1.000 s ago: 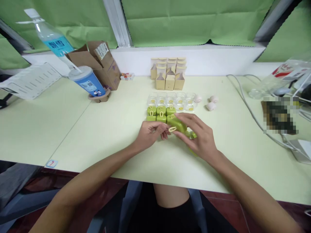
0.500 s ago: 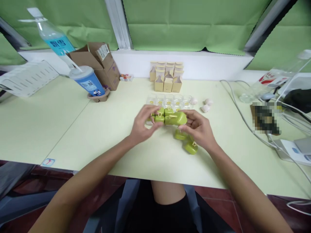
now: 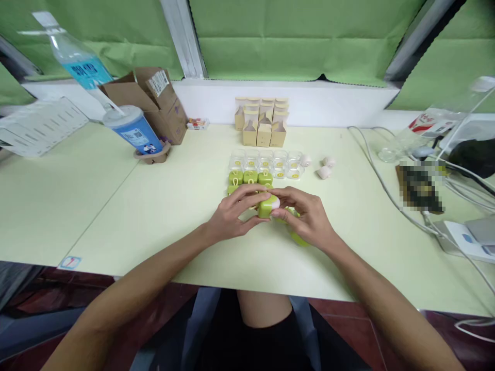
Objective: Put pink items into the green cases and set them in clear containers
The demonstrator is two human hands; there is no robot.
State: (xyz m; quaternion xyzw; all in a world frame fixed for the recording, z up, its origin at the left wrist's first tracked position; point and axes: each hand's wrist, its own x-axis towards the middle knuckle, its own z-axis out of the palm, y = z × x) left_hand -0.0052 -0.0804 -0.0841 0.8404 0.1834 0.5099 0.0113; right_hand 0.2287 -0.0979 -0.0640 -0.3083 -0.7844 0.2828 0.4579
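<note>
Holding green case [image 3: 266,207]; blue bottle label [image 3: 86,69] illegible.

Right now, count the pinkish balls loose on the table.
3. One pinkish ball by the right end of the clear cases; two more further right. The left hand and right hand may hide others.

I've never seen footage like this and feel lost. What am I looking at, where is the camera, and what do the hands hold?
No machine here: a person sits at a pale table, filmed by a camera worn on their head, looking down. The left hand and right hand together pinch one small green case. Just behind lie more green cases, a row of clear cups, little cardboard boxes and pink pieces. A blue cup stands far left.
</note>
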